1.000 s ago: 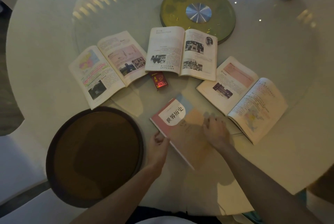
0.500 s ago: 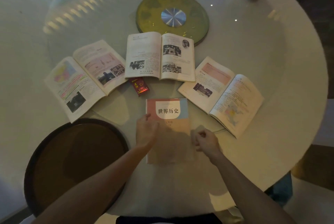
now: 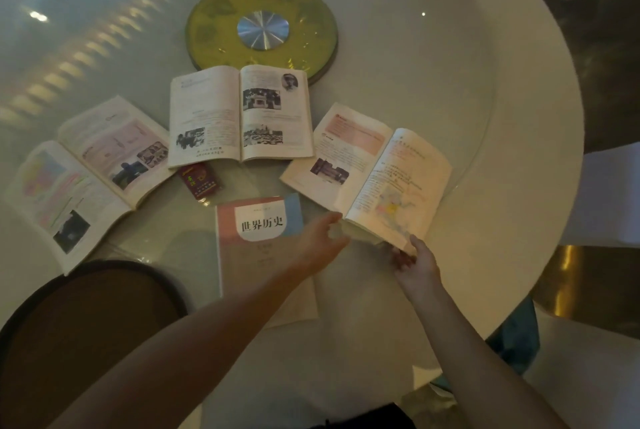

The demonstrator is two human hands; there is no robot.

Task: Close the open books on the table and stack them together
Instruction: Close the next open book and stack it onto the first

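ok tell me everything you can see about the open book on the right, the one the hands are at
The right open book is a paperback lying open on the white table, angled. Its left page shows a pink box and a dark photo, its right page text and a coloured map. The right hand pinches its near corner, slightly raised; the left hand reaches its near edge.

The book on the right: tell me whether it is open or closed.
Open. The right-hand book shows both printed pages; the right hand grips its near corner, the left hand at its near edge.
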